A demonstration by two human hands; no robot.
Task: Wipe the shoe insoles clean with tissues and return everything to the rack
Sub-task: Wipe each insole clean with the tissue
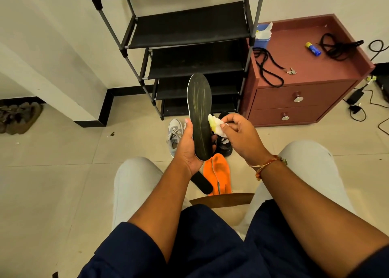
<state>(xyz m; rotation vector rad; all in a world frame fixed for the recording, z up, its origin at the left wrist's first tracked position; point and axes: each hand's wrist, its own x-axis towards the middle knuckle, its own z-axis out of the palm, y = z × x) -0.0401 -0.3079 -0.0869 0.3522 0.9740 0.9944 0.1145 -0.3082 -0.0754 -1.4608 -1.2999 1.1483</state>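
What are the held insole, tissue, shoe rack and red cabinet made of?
Dark insole, gripped by the left hand: likely foam, matte cloth-like top, pale streaks, white edge. Tissue, pinched by the right hand: crumpled soft paper, yellow-stained. Shoe rack: grey metal-looking tubes, black plastic-looking joints, matte fabric-like shelves. Cabinet: maroon painted or laminated board, probably; shiny metal-looking knobs.

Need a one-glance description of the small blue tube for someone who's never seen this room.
Find the maroon two-drawer cabinet right of the black shoe rack. On its top, the blue tube lies on its side just left of a black cord tangle. Only it has a yellow end.
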